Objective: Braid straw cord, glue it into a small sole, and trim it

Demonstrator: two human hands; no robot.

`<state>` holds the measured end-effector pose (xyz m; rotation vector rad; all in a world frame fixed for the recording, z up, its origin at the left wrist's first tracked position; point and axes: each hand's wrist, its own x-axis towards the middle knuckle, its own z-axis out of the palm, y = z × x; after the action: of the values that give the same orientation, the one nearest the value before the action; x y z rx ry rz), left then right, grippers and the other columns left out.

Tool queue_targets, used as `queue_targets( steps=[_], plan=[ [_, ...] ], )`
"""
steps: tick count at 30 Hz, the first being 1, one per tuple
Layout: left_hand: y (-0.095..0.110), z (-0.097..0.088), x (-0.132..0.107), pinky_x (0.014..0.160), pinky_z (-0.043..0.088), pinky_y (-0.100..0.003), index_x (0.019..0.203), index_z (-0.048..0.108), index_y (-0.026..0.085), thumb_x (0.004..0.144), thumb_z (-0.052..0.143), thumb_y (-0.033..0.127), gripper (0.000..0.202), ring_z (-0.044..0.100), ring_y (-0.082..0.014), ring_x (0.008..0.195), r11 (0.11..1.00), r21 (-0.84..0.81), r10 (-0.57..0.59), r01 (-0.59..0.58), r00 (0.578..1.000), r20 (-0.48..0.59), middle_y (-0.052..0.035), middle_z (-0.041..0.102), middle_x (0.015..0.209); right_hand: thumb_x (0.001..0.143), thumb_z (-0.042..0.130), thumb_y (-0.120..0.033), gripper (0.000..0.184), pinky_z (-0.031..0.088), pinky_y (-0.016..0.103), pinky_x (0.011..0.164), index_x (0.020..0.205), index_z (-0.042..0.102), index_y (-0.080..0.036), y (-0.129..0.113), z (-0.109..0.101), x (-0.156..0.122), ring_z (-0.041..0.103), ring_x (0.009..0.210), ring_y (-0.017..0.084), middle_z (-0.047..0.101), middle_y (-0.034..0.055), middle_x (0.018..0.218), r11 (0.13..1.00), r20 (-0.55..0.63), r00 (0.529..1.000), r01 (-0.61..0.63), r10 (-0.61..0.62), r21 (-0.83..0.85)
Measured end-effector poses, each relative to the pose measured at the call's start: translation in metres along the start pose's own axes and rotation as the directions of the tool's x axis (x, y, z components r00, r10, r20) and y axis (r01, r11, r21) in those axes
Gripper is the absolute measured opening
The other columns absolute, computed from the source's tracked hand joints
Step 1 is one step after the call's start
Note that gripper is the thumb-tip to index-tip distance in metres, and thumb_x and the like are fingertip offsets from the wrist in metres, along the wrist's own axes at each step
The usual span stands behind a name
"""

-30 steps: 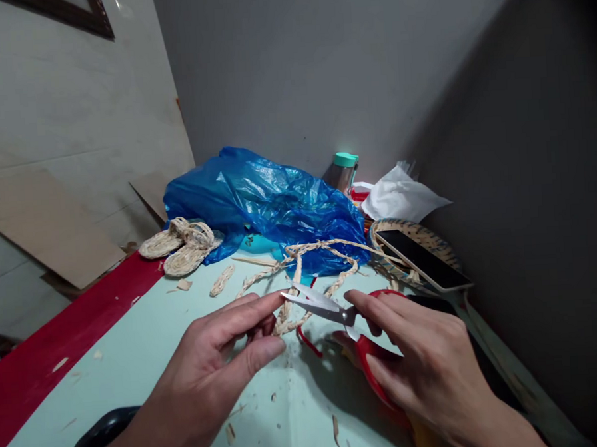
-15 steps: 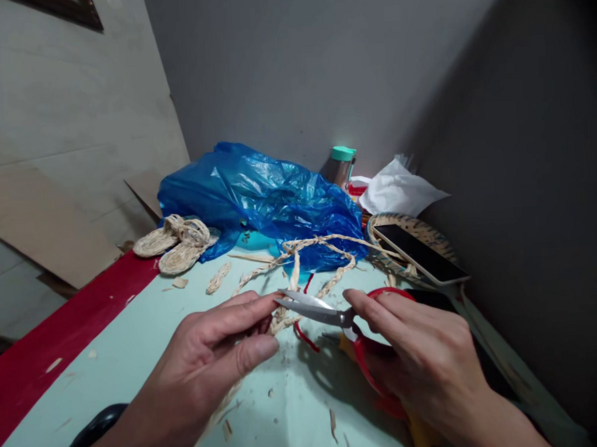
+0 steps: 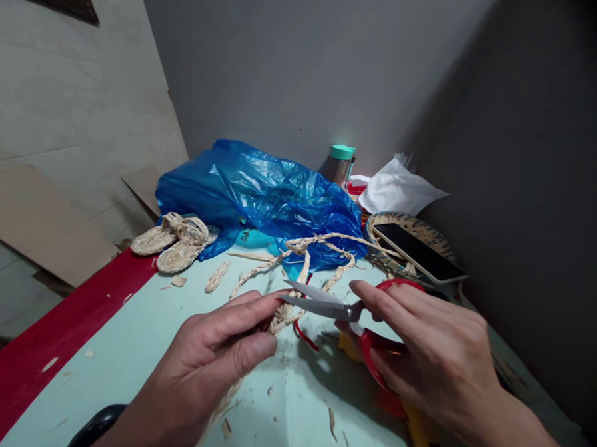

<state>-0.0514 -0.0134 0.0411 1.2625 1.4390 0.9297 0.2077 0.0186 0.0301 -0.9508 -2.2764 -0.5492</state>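
Observation:
Between the thumb and fingers of my left hand (image 3: 220, 354) is a braided straw cord (image 3: 282, 318), partly hidden by the fingers. My right hand (image 3: 430, 350) grips red-handled scissors (image 3: 327, 307) by the loops. The blades are parted and lie across the cord, their tips close to my left fingertips. More of the straw braid (image 3: 322, 238) loops over the table beyond the blades. A short red strand (image 3: 305, 336) lies just under the scissors. Straw slippers (image 3: 184, 246) rest at the far left, near a small straw piece (image 3: 217, 276).
A crumpled blue plastic bag (image 3: 257, 192) fills the back of the table. To the right, a phone (image 3: 420, 252) lies on a woven basket (image 3: 439, 233), near white paper (image 3: 401, 188) and a bottle (image 3: 343, 162). A yellow-handled tool (image 3: 350, 347) lies beneath my right hand. Straw scraps dot the tabletop.
The scissors and my right hand have shifted slightly right, and the blades have opened wider around the cord. My left hand stays nearly still, holding the braid.

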Motion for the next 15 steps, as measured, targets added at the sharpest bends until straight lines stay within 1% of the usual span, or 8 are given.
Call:
queue_targets(
  steps=[5,9,11,13,14,15],
  plan=[
    [0.0015,-0.0001,0.0026,0.121,0.026,-0.051,0.105,0.078,0.043,0.073,0.079,0.052,0.033,0.037,-0.0344,0.146,0.999,-0.045,0.011,-0.010,1.000,0.013,0.0041,0.068,0.134,0.087,0.053,-0.012,0.029,0.040,0.026,0.052,0.115,0.059,-0.016,0.0005,0.0017,-0.0008,0.059,0.057,0.015,0.065,0.0028,0.072,0.999,0.001,1.000,0.026,-0.026,-0.033],
    [0.0010,0.0015,0.0054,0.122,0.022,-0.050,0.098,0.079,0.044,0.073,0.080,0.049,0.026,0.029,-0.0340,0.149,0.994,-0.103,0.023,-0.023,1.000,0.000,0.0050,0.072,0.128,0.091,0.055,-0.010,0.025,0.040,0.026,0.052,0.115,0.059,-0.014,0.0013,0.0050,-0.0043,0.061,0.056,0.014,0.067,0.0031,0.072,0.997,-0.021,0.998,0.060,-0.061,-0.057],
    [0.0020,0.0027,0.0051,0.124,0.018,-0.049,0.098,0.079,0.046,0.074,0.079,0.047,0.024,0.030,-0.0323,0.149,0.994,-0.099,0.043,-0.044,0.999,-0.005,0.0066,0.073,0.126,0.091,0.055,-0.009,0.025,0.039,0.025,0.052,0.116,0.060,-0.013,0.0017,0.0063,-0.0062,0.062,0.056,0.014,0.068,0.0035,0.073,0.995,-0.027,0.998,0.063,-0.065,-0.079],
    [0.0035,0.0044,0.0040,0.123,0.021,-0.045,0.100,0.079,0.046,0.076,0.078,0.045,0.024,0.038,-0.0309,0.145,0.993,-0.093,0.071,-0.068,0.997,0.027,0.0059,0.074,0.124,0.092,0.053,-0.009,0.024,0.040,0.025,0.052,0.114,0.061,-0.013,0.0023,0.0077,-0.0073,0.063,0.057,0.014,0.069,0.0037,0.073,0.996,-0.044,0.998,0.035,-0.039,-0.088],
    [0.0043,0.0055,0.0035,0.120,0.028,-0.042,0.102,0.079,0.044,0.077,0.078,0.043,0.025,0.046,-0.0303,0.140,0.992,-0.107,0.079,-0.073,0.996,0.049,0.0040,0.076,0.121,0.092,0.052,-0.009,0.024,0.040,0.024,0.052,0.113,0.061,-0.014,0.0027,0.0085,-0.0075,0.063,0.057,0.013,0.069,0.0033,0.074,0.998,-0.051,0.999,-0.006,0.003,-0.065],
    [0.0049,0.0067,0.0034,0.114,0.037,-0.039,0.104,0.079,0.041,0.078,0.078,0.040,0.026,0.055,-0.0292,0.130,0.989,-0.135,0.078,-0.067,0.994,0.073,0.0016,0.078,0.114,0.091,0.052,-0.010,0.023,0.041,0.023,0.052,0.112,0.062,-0.016,0.0031,0.0094,-0.0075,0.062,0.056,0.012,0.068,0.0022,0.073,0.998,-0.054,0.996,-0.066,0.065,-0.020]
  ],
)
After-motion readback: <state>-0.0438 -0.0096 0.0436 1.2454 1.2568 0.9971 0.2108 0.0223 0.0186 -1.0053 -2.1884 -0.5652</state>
